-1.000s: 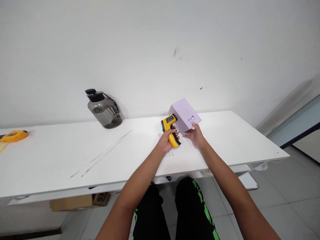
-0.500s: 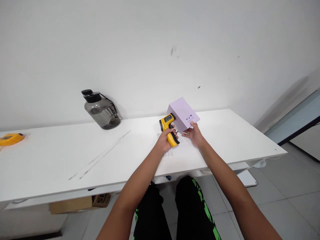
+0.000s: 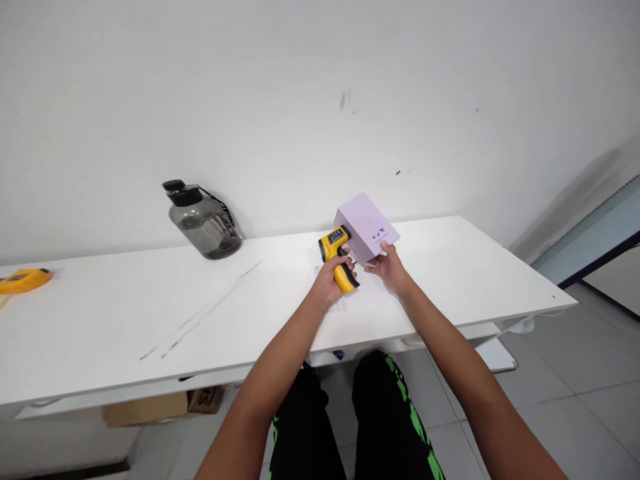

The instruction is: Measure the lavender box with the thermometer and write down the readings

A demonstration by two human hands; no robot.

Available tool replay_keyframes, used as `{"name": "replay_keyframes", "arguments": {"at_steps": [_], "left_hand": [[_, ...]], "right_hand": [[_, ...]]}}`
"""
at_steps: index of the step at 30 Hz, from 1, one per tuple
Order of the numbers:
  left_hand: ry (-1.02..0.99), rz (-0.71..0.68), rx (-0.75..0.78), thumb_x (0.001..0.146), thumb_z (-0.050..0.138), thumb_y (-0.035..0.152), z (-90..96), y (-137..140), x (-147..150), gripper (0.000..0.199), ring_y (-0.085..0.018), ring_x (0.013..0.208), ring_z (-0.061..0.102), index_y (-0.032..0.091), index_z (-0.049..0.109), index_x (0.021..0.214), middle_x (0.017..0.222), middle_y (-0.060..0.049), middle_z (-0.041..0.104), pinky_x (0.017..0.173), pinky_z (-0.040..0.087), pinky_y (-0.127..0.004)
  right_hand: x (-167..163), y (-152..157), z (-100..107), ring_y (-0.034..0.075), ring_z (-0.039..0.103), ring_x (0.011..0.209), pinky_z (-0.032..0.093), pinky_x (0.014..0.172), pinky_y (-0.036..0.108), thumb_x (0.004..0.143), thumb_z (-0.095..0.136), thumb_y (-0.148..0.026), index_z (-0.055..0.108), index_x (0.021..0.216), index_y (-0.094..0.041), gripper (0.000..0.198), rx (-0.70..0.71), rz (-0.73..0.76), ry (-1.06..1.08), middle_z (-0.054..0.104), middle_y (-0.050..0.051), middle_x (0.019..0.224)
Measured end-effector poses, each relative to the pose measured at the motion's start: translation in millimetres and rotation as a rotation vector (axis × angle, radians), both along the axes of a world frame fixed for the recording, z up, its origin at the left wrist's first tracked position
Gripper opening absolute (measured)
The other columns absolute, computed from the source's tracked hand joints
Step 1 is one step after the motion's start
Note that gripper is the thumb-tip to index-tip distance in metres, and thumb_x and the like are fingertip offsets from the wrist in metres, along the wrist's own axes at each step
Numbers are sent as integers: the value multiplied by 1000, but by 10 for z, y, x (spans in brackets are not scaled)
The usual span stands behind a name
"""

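Note:
My left hand (image 3: 330, 277) is closed around the handle of a yellow and black infrared thermometer gun (image 3: 344, 275). The front end of the gun touches or nearly touches the side of a lilac box (image 3: 369, 223); I cannot tell which. My right hand (image 3: 390, 268) grips that box at its lower near corner, thumb on the printed face and fingers underneath. Small dark purple marks show on the face. Below the gun, a sheet with printed text (image 3: 337, 305) lies on the white table (image 3: 280, 313), partly hidden by my left hand and forearm.
A grey see-through water bottle (image 3: 205, 223) with a black cap stands at the back left by the wall. At the far left edge lies a yellow tool (image 3: 25, 281), partly cut off. Beneath the table is a cardboard box (image 3: 150, 408). A glass panel (image 3: 595, 230) stands to the right.
Both hands keep their hold on the thermometer gun and the box, which stay in place. Only the camera view has shifted very slightly.

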State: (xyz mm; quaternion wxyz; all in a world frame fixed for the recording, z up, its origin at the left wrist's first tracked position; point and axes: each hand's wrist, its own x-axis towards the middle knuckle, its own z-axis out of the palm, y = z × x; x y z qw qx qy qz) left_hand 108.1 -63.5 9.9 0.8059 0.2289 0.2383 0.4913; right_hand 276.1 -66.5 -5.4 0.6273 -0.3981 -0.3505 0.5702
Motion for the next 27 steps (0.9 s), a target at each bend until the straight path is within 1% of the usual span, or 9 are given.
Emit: {"name": "replay_keyframes", "arguments": {"at_steps": [4,9,18,27], "left_hand": [[-22,-19,2,68,70,12,6,3,-9,30,-9,55,54,17,62,96,63,5,55,54,47,-21],[-20,-11,-7,70,69,13,10,13,-13,28,-9,55,54,16,62,97,63,5,55,54,47,-21],[-14,-12,-23,70,69,13,-4,24,-17,31,-9,54,54,14,63,100,63,4,56,53,46,-21],[-5,-4,-43,69,69,12,39,-4,-13,26,-8,54,54,16,62,94,62,5,56,53,46,-20]], "right_hand": [[-2,-8,5,19,65,82,56,65,32,64,73,-72,48,108,-33,64,5,2,-1,65,-1,93],[-1,-17,12,19,65,84,56,66,31,64,72,-73,48,111,-32,67,5,21,-20,66,0,95],[0,-26,19,19,64,85,55,70,32,66,69,-75,50,111,-32,65,7,37,-57,67,1,95],[2,-2,-3,20,65,83,55,67,33,65,70,-74,50,111,-32,66,-1,28,-48,66,1,93]]}}
